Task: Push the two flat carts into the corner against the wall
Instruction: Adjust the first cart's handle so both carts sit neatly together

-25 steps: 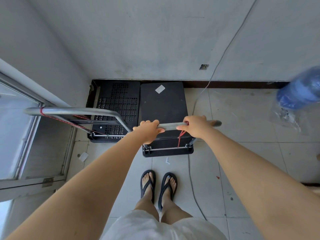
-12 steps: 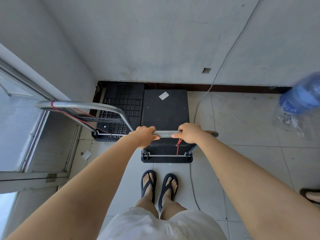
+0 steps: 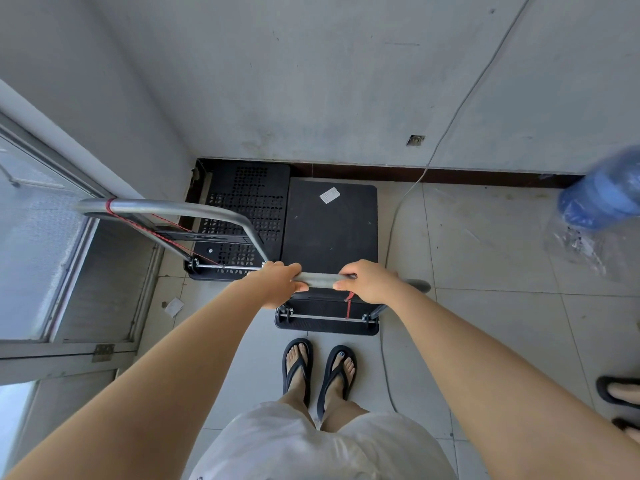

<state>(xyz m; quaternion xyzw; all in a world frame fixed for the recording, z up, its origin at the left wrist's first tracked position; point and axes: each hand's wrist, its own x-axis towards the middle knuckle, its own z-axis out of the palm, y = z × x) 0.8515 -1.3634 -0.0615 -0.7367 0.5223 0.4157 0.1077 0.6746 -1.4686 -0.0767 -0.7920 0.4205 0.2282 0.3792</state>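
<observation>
Two black flat carts stand side by side in the corner. The perforated cart is on the left, its far end against the back wall, and its metal handle with a red cord rises toward me. The solid-deck cart with a white sticker sits to its right, its far edge a little short of the brown skirting. My left hand and my right hand both grip the solid cart's grey handle bar.
A glass door with a metal frame lines the left side. A grey cable runs down the wall and along the floor beside the cart. A blue water bottle lies at the right. Another person's sandalled feet show at the right edge.
The solid-deck cart sits lower in the view and still a little short of the skirting; both hands keep their grip on the handle. My view has shifted slightly.
</observation>
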